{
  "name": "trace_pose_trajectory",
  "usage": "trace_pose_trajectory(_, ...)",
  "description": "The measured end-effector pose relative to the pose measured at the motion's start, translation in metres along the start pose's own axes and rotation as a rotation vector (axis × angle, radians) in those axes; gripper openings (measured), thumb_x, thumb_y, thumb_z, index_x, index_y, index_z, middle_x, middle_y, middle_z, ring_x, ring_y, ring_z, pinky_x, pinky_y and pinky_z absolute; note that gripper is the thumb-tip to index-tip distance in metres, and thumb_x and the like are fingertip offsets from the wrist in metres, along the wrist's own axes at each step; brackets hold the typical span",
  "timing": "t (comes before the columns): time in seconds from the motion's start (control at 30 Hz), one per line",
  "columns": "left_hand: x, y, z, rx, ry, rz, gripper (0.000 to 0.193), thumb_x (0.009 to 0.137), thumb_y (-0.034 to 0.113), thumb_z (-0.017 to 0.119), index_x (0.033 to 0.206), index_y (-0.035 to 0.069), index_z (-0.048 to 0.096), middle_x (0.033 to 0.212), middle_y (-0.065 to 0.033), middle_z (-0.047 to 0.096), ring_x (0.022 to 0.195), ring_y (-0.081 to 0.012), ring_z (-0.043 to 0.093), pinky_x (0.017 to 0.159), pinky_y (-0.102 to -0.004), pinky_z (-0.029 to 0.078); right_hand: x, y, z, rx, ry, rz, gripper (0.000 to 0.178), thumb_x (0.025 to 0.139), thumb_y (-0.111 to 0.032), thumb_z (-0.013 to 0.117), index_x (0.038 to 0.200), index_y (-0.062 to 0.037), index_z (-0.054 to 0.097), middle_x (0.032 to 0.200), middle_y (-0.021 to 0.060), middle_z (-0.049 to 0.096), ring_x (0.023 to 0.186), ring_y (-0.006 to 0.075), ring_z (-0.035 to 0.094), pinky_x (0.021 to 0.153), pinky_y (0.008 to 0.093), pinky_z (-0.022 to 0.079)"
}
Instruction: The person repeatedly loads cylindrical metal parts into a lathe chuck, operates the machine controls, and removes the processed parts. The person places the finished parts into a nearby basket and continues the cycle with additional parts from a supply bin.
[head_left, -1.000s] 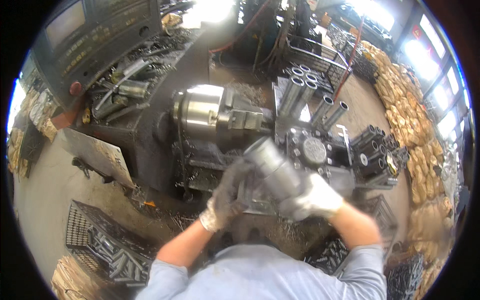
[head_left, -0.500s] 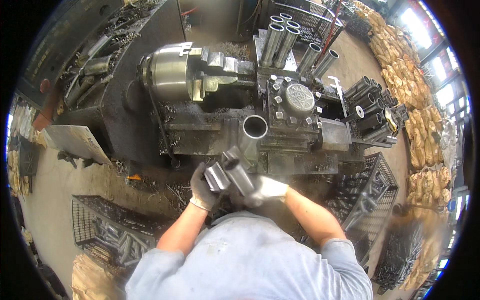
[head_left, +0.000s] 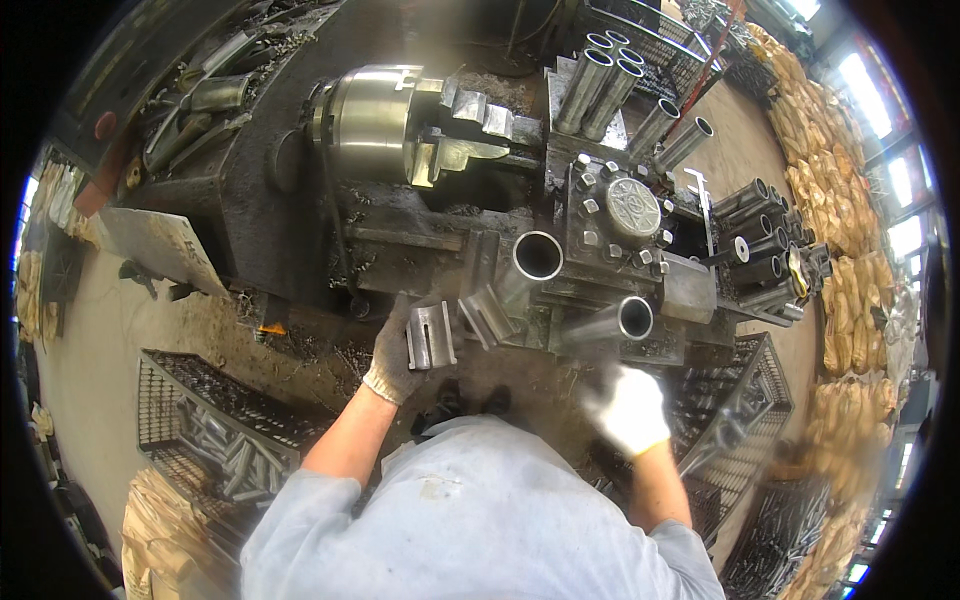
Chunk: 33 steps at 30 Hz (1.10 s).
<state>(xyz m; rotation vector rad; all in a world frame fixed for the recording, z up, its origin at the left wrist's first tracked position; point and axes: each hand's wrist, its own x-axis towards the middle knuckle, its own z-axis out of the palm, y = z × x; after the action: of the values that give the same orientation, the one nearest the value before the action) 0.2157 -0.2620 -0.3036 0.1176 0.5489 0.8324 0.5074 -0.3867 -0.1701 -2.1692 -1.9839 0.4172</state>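
Observation:
My left hand (head_left: 392, 352), in a dark-palmed work glove, is closed on a slotted half-round steel sleeve (head_left: 432, 338). A second half-round sleeve (head_left: 487, 317) leans on the lathe's front edge just right of it. Behind that stands a steel tube (head_left: 520, 275), open end up. Another steel tube (head_left: 608, 322) rests tilted on the ledge further right. My right hand (head_left: 635, 408), in a white glove, is just below this tube and apart from it. Motion blurs its fingers, so their pose is unclear.
The lathe chuck (head_left: 378, 120) with stepped jaws and the tool post (head_left: 633, 207) lie beyond my hands. Several tubes (head_left: 600, 95) stand at the back; more tubes (head_left: 765, 235) lie at the right. Mesh crates (head_left: 160, 400) of metal parts flank me. A caliper (head_left: 702, 200) lies by the tool post.
The tube my right hand held now rests on the ledge, and that hand has moved away to the right. The second half sleeve now leans on the lathe edge. My left hand keeps its sleeve.

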Motion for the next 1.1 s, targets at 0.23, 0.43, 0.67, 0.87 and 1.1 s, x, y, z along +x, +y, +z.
trace_pose_trajectory(0.23,0.007,0.015,0.016,0.130,0.061,-0.062,0.055,0.111,0.054,0.050,0.138,0.007,0.059,0.117,-0.0166,0.075,0.098,-0.0302,0.076,0.088,-0.0476,0.064,0.087,-0.089,0.013,0.058,0.315,-0.189,0.015,0.097,-0.022,0.068,0.097,-0.0083,0.064,0.078,0.0137,0.069,0.068,0.0334,0.072,0.059,0.0453,0.058)
trace_pose_trajectory(0.43,0.016,0.028,0.001,0.238,0.081,0.046,0.054,0.107,0.055,0.057,0.122,0.004,0.068,0.102,-0.0163,0.077,0.083,-0.0301,0.076,0.075,-0.0451,0.066,0.053,-0.080,0.081,0.343,-0.059,-0.606,0.018,0.090,-0.021,0.066,0.097,-0.0081,0.076,0.090,0.0168,0.071,0.078,0.0374,0.074,0.070,0.0471,0.062)
trace_pose_trajectory(0.67,0.016,0.046,-0.017,0.093,-0.069,0.065,0.066,0.104,0.065,0.056,0.121,0.003,0.068,0.106,-0.0181,0.077,0.088,-0.0312,0.077,0.077,-0.0478,0.066,0.116,-0.061,0.117,0.357,0.028,-0.023,0.035,0.091,-0.032,0.072,0.106,-0.0009,0.073,0.099,0.0224,0.076,0.086,0.0333,0.076,0.078,0.0450,0.061)
trace_pose_trajectory(0.87,0.023,0.018,0.032,0.219,-0.002,0.304,0.066,0.108,0.062,0.049,0.138,0.003,0.062,0.131,-0.0140,0.070,0.121,-0.0288,0.067,0.108,-0.0434,0.052,0.127,-0.086,0.050,0.925,-0.450,0.197,0.068,0.081,-0.038,0.091,0.130,0.0020,0.068,0.112,0.0148,0.075,0.100,0.0190,0.070,0.090,0.0347,0.057)
trace_pose_trajectory(1.1,0.056,0.006,0.173,-0.308,-0.307,0.316,0.065,0.108,0.054,0.055,0.153,0.007,0.051,0.146,-0.0166,0.061,0.133,-0.0280,0.061,0.116,-0.0477,0.049,0.116,-0.076,-0.055,0.787,-0.169,-0.201,0.094,0.068,-0.031,0.094,0.147,-0.0014,0.053,0.127,0.0226,0.072,0.112,0.0328,0.073,0.098,0.0405,0.059)
